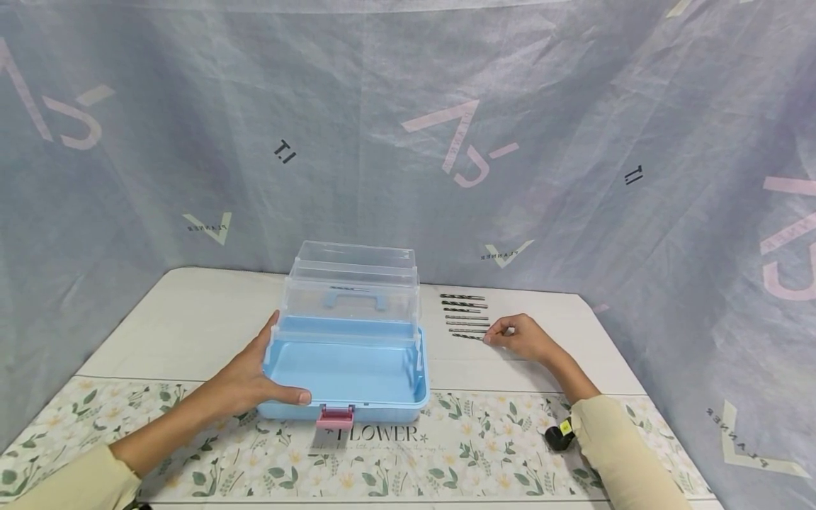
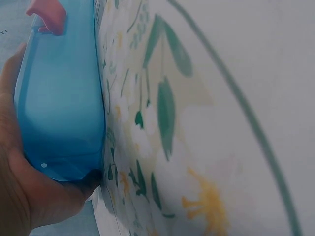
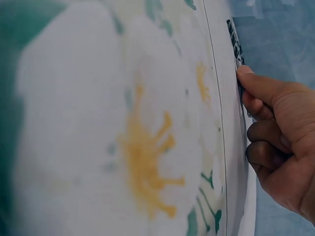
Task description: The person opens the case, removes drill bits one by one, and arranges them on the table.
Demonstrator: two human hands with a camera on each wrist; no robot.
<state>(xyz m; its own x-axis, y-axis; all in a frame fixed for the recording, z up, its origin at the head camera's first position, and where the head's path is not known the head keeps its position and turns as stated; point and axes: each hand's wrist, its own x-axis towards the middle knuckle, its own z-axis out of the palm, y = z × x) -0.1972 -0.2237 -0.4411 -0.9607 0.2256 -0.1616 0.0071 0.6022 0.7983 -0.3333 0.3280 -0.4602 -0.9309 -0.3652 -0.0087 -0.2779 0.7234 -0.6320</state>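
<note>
A light blue plastic storage box (image 1: 344,372) with a pink latch (image 1: 335,416) stands with its clear lid (image 1: 347,290) raised. My left hand (image 1: 251,379) grips its left end, thumb over the front rim and fingers along the side. The left wrist view shows this hand (image 2: 34,191) curled around the box end (image 2: 64,113). To the right of the box, several dark drill bits (image 1: 465,316) lie in a column. My right hand (image 1: 519,336) pinches the right end of the nearest drill bit (image 1: 467,336) between thumb and finger. Its other fingers (image 3: 268,152) are curled in.
Beneath everything is a white table (image 1: 204,312) with a floral cloth band (image 1: 376,467) along its front. A grey-blue printed curtain (image 1: 357,142) hangs behind and at both sides. Dark slim pieces (image 1: 347,288) show through the clear lid. Its blue handle (image 1: 355,299) is visible too.
</note>
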